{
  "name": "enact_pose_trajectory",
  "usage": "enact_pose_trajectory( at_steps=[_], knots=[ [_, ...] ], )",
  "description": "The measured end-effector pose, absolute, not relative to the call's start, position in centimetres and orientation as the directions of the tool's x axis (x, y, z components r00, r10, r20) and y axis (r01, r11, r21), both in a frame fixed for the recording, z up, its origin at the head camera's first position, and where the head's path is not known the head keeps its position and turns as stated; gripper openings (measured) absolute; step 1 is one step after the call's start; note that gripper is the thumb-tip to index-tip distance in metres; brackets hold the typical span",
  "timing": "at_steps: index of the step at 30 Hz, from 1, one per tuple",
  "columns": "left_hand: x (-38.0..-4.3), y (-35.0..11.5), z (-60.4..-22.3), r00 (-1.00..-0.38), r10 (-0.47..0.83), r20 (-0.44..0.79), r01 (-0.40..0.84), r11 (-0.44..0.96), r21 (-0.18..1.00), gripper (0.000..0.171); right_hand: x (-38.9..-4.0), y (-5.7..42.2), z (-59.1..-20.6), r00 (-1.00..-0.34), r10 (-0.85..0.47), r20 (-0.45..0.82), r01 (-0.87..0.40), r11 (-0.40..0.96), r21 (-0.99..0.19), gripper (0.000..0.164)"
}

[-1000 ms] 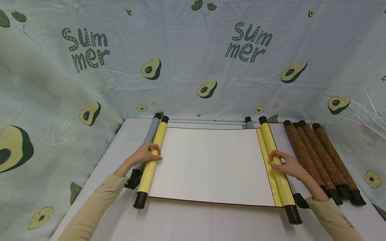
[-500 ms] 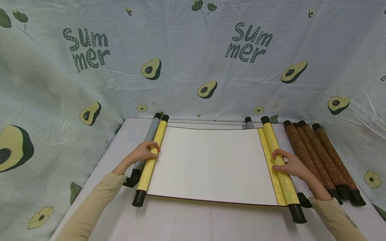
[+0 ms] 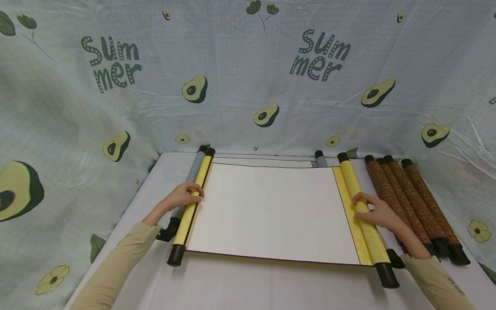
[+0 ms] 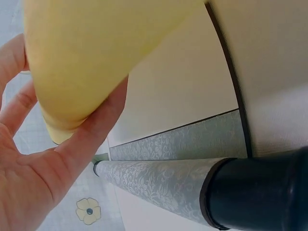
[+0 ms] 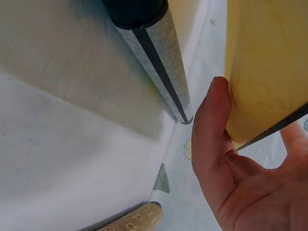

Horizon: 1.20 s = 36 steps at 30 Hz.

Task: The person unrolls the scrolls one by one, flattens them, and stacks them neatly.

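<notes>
A yellow-mounted scroll (image 3: 275, 206) with a blank white sheet is stretched open above the table in the head view. My left hand (image 3: 181, 195) grips its left roller (image 3: 181, 231) near the middle, thumb on the inner side. On the other side, my right hand (image 3: 377, 212) holds the right roller (image 3: 373, 241) between thumb and fingers. Both rollers end in black knobs. Below lies a grey-patterned scroll (image 4: 154, 183), spread out and mostly covered by the yellow one; the left wrist view shows a gap between them. Its right roller (image 5: 166, 62) appears in the right wrist view.
Several brown patterned rolled scrolls (image 3: 391, 193) lie side by side at the right of the white-covered table (image 3: 248, 286). A cloth curtain (image 3: 232, 60) printed with avocados stands behind and along both sides.
My hands have drawn slightly apart, the left roller moving left and the right roller moving right. A dark line now shows along the left roller's inner side.
</notes>
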<state>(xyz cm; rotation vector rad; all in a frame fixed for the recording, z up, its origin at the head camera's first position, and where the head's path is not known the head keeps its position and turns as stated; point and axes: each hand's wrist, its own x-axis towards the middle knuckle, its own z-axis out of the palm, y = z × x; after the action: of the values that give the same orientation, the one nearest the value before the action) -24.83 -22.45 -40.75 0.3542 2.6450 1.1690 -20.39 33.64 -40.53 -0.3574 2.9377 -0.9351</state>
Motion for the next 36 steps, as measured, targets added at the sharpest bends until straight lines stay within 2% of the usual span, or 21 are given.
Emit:
enact_pose_trajectory(
  at_steps=[4,11,23,36],
  knots=[
    [-24.8,-22.4,-40.8,-0.946,0.311,-0.091,0.144,0.656,0.741,0.012,-20.5,33.8,-40.6,-0.974,-0.226,0.026,-0.199,0.791,-0.579,0.025],
    [-24.9,-22.4,-41.0,-0.948,0.312,-0.067,0.171,0.673,0.719,0.024,-20.6,34.0,-40.6,-0.974,-0.225,0.028,-0.201,0.801,-0.563,0.024],
    [-24.8,-23.0,-40.8,-0.936,0.345,-0.069,0.178,0.634,0.752,0.016,-20.5,34.5,-40.6,-0.967,-0.249,0.050,-0.235,0.800,-0.552,0.021],
    [-24.7,-23.5,-40.6,-0.927,0.371,-0.060,0.208,0.640,0.740,0.014,-20.2,34.5,-40.3,-0.977,-0.211,0.023,-0.188,0.813,-0.551,0.023]
  ],
)
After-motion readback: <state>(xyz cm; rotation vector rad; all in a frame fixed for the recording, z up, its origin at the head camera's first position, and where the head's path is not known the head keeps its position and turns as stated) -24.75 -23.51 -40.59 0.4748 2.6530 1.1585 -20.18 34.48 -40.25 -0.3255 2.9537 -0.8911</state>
